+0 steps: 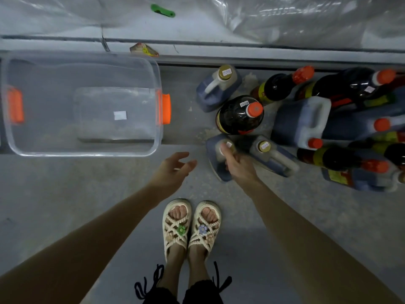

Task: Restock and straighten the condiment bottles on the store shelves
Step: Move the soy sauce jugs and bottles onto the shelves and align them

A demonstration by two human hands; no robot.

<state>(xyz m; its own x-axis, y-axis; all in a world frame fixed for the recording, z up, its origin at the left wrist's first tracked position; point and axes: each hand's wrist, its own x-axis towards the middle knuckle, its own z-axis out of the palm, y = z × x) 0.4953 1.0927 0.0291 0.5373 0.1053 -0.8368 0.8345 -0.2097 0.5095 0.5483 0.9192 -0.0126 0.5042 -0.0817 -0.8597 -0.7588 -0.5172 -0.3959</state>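
Observation:
Several condiment bottles stand on the concrete floor at the right: dark jugs with handles and round dark bottles with orange caps. My right hand (235,163) is shut on the top of the nearest dark jug (215,163), covering its cap. Right beside it stands a second jug with a gold cap (266,150). A round dark bottle with an orange cap (240,116) stands just behind them. My left hand (175,167) hovers open above the floor, left of the held jug, holding nothing.
A clear plastic bin with orange latches (157,84) sits on the floor at the left, nothing inside. Clear plastic sheeting (285,16) covers the low ledge behind. A green tool (163,10) and a small packet (143,50) lie near that ledge. My sandalled feet (190,224) stand below.

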